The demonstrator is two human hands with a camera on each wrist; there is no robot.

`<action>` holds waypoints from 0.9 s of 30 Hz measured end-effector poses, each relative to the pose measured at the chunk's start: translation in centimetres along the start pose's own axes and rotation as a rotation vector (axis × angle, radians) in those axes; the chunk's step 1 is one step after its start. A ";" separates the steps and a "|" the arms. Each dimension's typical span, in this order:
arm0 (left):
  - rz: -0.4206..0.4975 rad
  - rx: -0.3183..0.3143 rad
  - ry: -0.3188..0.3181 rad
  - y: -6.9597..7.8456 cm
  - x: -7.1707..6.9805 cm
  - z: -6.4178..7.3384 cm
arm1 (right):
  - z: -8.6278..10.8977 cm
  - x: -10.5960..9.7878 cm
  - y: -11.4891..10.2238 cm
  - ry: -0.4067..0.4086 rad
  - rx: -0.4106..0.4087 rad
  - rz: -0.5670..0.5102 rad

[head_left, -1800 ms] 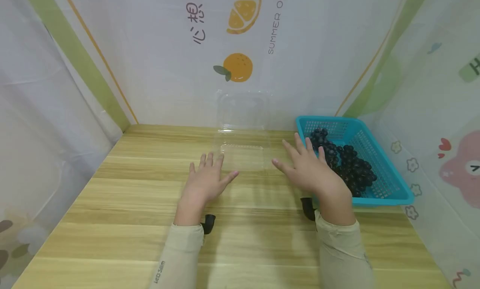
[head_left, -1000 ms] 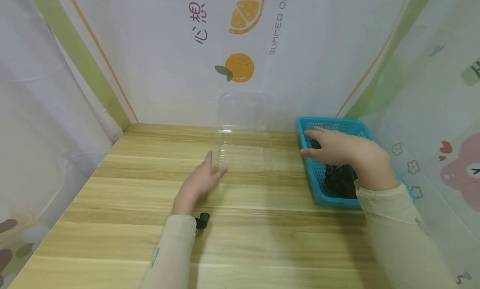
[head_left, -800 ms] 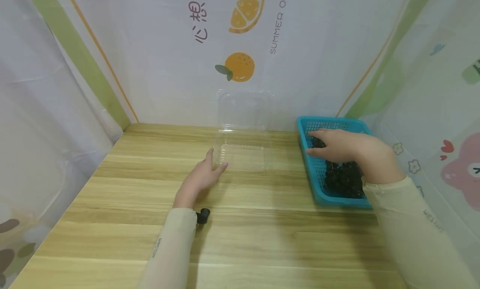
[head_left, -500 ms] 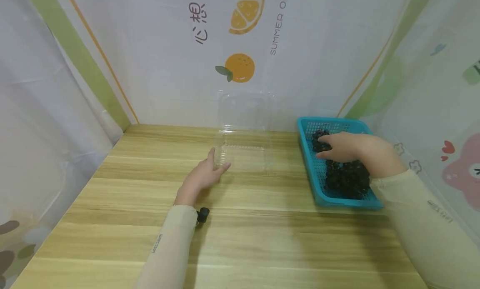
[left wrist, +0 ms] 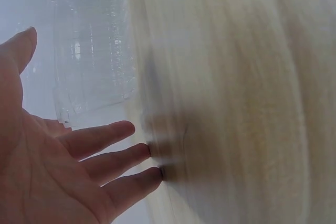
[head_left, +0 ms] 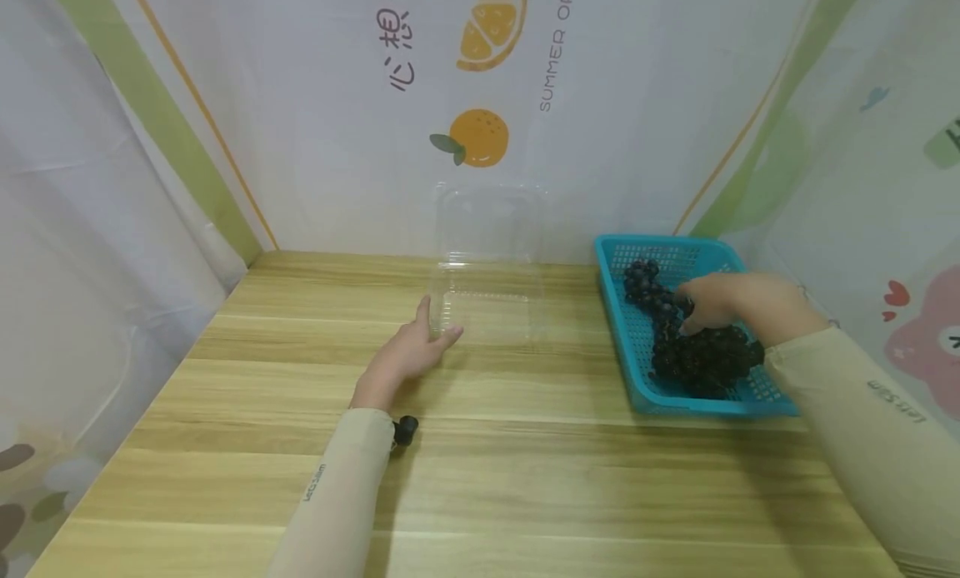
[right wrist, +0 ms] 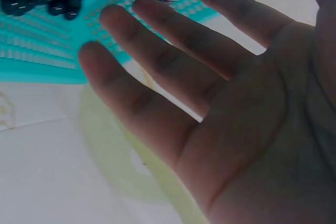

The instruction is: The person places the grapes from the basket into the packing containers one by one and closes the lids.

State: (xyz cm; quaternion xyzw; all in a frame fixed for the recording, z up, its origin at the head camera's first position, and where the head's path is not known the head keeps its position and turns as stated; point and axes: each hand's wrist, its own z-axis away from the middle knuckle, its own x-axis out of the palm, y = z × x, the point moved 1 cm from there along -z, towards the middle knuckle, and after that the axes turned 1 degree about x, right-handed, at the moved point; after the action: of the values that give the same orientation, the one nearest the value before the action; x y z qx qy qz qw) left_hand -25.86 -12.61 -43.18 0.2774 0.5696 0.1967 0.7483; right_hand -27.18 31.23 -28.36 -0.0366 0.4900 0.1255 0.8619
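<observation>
My left hand (head_left: 401,353) is at the left front corner of a clear plastic clamshell box (head_left: 486,296), whose lid stands raised against the curtain. In the left wrist view its fingers are spread beside the box (left wrist: 94,45); whether they touch it I cannot tell. Over a blue plastic basket (head_left: 626,357) at the right, my right hand (head_left: 712,299) reaches down among bunches of dark grapes (head_left: 705,361). Its fingertips are partly hidden in the head view. The right wrist view shows its fingers (right wrist: 157,61) extended and apart, with nothing in the palm.
A wooden table (head_left: 487,478) carries the box and basket. A white curtain (head_left: 337,145) with orange prints hangs directly behind them, and further curtains close off both sides. A small black piece (head_left: 406,431) sits at the left wrist.
My right hand has moved right from the table's middle into the basket and lowered toward the grapes. My left hand has turned and settled beside the clear box, which stays in place.
</observation>
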 end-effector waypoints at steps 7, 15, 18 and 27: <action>-0.029 0.015 -0.021 0.0 -0.1 -0.2 | -0.6 1.7 1.8 -0.047 0.017 -0.016; -0.069 0.008 -0.012 0.0 -0.3 -0.1 | -1.5 3.3 2.5 -0.084 0.056 -0.006; -0.088 0.008 -0.006 -0.1 -0.3 -0.2 | -1.8 4.0 2.7 -0.088 0.069 -0.006; -0.102 0.002 0.000 -0.2 -0.4 -0.4 | -2.6 5.1 2.7 -0.096 0.062 0.057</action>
State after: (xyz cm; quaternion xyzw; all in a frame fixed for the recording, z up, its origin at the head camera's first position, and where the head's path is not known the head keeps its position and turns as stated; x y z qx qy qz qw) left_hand -26.35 -12.89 -43.08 0.2487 0.5833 0.1576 0.7570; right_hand -27.58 34.26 -33.88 0.0102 0.4527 0.1361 0.8811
